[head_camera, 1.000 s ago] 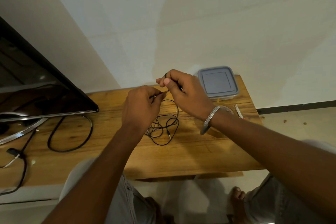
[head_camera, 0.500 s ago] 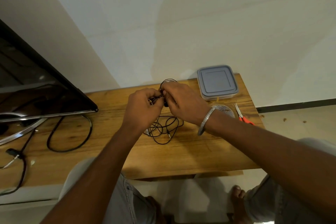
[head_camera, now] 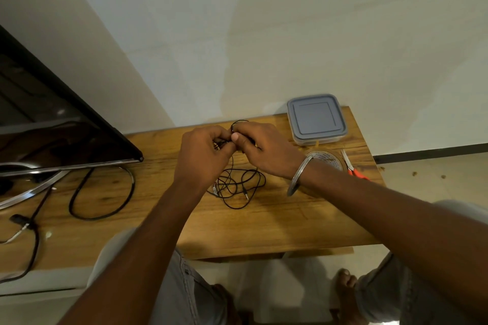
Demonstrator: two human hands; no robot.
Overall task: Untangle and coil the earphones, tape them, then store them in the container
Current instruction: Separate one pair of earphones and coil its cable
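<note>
Wooden table [head_camera: 264, 224]: tangled earphones [head_camera: 237, 185] at centre, upper strands pinched by left hand [head_camera: 203, 155] and right hand [head_camera: 266, 150]; lidded container [head_camera: 317, 119] at 1 o'clock

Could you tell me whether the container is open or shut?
Shut: the container has its grey lid seated flat on top.

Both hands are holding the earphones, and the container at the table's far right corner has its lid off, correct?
No. The head view shows the lid on the container. The left hand and right hand do hold the earphones, and the container is at that corner.
</note>
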